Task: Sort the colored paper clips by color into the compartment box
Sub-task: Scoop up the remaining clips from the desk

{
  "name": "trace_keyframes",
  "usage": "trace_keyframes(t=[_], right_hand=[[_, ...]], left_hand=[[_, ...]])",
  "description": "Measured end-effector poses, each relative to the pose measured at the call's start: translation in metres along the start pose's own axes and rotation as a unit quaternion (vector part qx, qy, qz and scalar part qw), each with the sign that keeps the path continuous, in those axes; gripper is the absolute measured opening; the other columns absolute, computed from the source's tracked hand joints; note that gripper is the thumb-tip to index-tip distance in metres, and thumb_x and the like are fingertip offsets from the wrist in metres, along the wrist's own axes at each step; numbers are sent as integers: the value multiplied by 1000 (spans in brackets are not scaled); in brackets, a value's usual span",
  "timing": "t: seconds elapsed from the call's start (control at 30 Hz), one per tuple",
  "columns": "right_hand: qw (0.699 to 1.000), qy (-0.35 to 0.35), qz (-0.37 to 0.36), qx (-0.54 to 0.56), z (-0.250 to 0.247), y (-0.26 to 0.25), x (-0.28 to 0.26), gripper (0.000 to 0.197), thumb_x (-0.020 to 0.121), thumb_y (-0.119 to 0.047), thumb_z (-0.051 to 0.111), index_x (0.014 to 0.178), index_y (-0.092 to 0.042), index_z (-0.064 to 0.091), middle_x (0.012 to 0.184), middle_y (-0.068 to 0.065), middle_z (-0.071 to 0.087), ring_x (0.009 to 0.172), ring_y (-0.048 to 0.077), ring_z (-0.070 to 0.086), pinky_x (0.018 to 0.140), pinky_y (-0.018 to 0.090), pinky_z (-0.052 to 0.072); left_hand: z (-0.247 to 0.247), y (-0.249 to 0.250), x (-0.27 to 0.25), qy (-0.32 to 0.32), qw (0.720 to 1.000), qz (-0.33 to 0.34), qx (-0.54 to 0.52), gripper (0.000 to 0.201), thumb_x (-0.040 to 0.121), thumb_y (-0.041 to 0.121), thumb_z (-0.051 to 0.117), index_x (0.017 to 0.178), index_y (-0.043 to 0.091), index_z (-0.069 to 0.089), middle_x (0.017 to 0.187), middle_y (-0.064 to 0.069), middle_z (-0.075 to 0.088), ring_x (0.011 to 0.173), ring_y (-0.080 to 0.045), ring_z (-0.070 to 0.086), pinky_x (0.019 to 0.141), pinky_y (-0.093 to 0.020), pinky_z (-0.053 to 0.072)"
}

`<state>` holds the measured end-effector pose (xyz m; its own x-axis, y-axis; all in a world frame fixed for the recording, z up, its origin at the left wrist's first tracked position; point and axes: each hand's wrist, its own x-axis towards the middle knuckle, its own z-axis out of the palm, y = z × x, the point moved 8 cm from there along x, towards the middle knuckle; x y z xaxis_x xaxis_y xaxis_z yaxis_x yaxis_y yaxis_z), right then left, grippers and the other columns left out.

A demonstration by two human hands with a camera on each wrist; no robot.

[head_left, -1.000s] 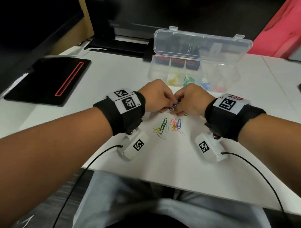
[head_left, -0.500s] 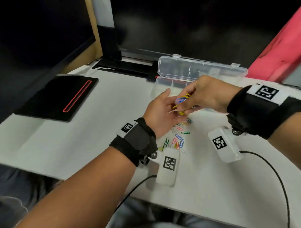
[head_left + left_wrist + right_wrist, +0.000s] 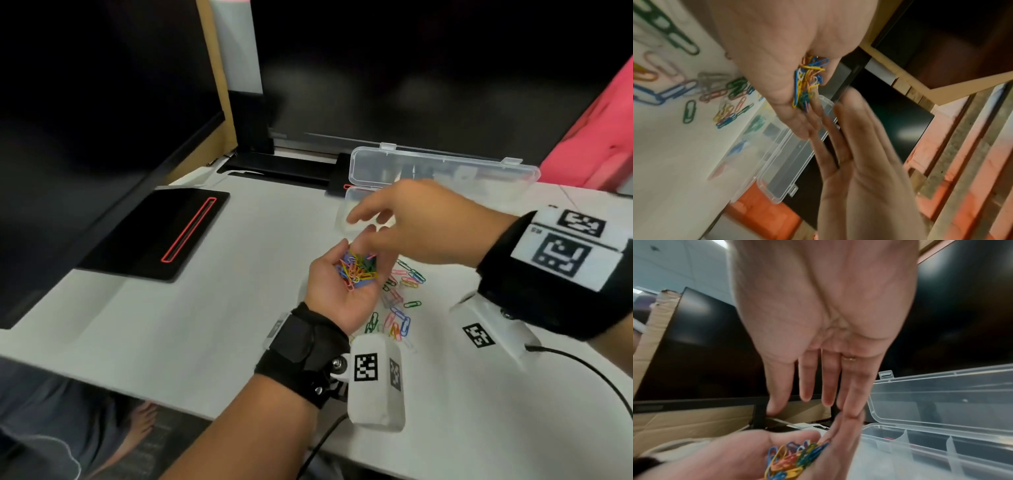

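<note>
My left hand (image 3: 337, 291) is turned palm up just above the table and carries a tangled bunch of mixed-colour paper clips (image 3: 358, 270) in its cupped palm. The bunch (image 3: 807, 81) lies at the base of fairly straight fingers. My right hand (image 3: 411, 222) hovers over the left fingertips with its fingers (image 3: 828, 386) straight and spread, holding nothing. More loose clips (image 3: 399, 308) lie scattered on the white table to the right of my left wrist. The clear compartment box (image 3: 442, 168) stands behind with its lid up; its base is mostly hidden by my right hand, and green and blue clips (image 3: 756, 123) show in compartments.
A black pad with a red-outlined slot (image 3: 154, 233) lies at the left of the white table (image 3: 205, 325). Dark monitors (image 3: 411, 85) stand behind the box. A pink object (image 3: 599, 137) is at the far right. Camera cables (image 3: 582, 370) trail off the front edge.
Both hands left the pile on the table. The left hand turned palm up and now holds a bunch of clips; the right hand, which pinched clips over it, has opened.
</note>
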<state>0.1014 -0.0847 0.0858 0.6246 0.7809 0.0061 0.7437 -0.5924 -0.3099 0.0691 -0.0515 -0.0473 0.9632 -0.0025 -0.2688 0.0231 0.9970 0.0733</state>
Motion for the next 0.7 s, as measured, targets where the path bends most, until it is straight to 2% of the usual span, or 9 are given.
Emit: trace_keyframes(t=[0.07,0.1,0.2,0.27,0.33,0.4,0.57,0.63,0.7], right_hand=[[999,38,15,14,-10,12,-1,23,81,-46,71,100,-33,66,94,-14,64,90,8,60,74,24,42],[999,21,24,1,-7,19,-3,21,80,-46,72,93,-32,65,90,-13,64,86,10,60,72,25,44],[986,-154,41,-42,36,37,-20,21,74,-49,76,78,-30,68,76,-13,67,75,6,61,70,24,49],[964,-264,28,-13,70,36,-38,19,70,-42,82,74,-29,70,68,-18,66,66,-1,59,64,16,47],[938,-344,22,27,98,30,-55,19,67,-35,86,75,-26,71,63,-19,64,59,-4,54,59,12,42],[922,-383,24,40,118,29,-62,20,68,-29,87,79,-22,72,65,-16,66,58,-5,54,61,13,44],[964,-262,43,31,112,47,-30,14,73,-29,83,80,-23,73,70,-14,67,62,-3,56,64,13,45],[974,-215,60,22,99,54,-19,25,69,-41,85,79,-25,68,68,-15,61,64,-1,53,62,16,43],[981,-173,89,-4,87,66,-11,51,58,-60,84,93,-32,58,86,-15,54,84,7,51,73,23,44]], left_hand=[[-2,14,-4,1,999,13,-35,40,101,18,38,106,-11,64,95,-27,68,76,-42,69,81,-54,52],[-4,21,-6,-1,999,21,-47,39,100,17,38,109,-11,63,102,-28,67,83,-43,68,80,-56,53],[-16,42,-7,18,997,48,-66,37,99,15,38,109,-10,63,110,-28,66,101,-43,62,86,-57,51],[-21,50,-7,26,996,56,-66,37,100,15,38,108,-10,64,109,-28,66,103,-42,61,86,-52,47],[-22,55,-6,26,996,60,-65,38,100,15,37,106,-11,64,107,-28,67,102,-42,61,86,-52,45],[-25,57,-5,29,996,58,-63,39,100,15,37,105,-12,65,106,-29,67,101,-42,61,85,-52,46],[-27,55,-5,29,997,48,-52,39,101,16,37,107,-12,64,108,-28,67,102,-42,61,88,-50,46],[-27,54,-4,28,998,43,-40,38,101,17,38,108,-11,64,110,-27,67,101,-42,63,87,-50,47],[-28,54,-4,29,998,41,-37,38,101,17,39,108,-10,64,111,-27,67,100,-42,63,85,-50,48]])
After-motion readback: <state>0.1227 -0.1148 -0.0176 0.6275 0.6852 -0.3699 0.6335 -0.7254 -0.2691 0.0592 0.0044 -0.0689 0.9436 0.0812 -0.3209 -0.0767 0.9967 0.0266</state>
